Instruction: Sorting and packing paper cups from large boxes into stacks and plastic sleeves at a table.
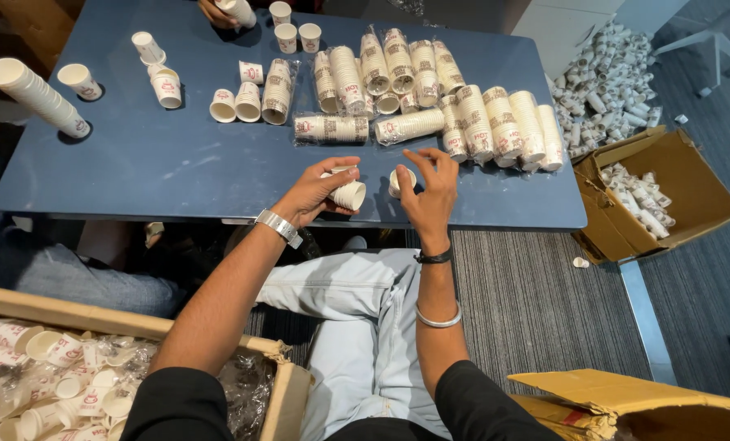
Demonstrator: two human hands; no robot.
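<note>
Two hands sorting paper cups at a blue table

Nearest, a cardboard box of loose cups (46, 376) sits by the lap. Above it, the left hand (316, 194) is closed around a short stack of paper cups (347, 193), lying sideways over the blue table (136, 163) edge. The right hand (427, 189) pinches a single paper cup (401, 181) just beside it. Beyond lie wrapped cup sleeves (430, 98).

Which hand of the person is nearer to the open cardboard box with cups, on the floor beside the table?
Right. The right hand is on the side toward the cardboard box; the left hand, holding a cup stack, is farther away.
</note>
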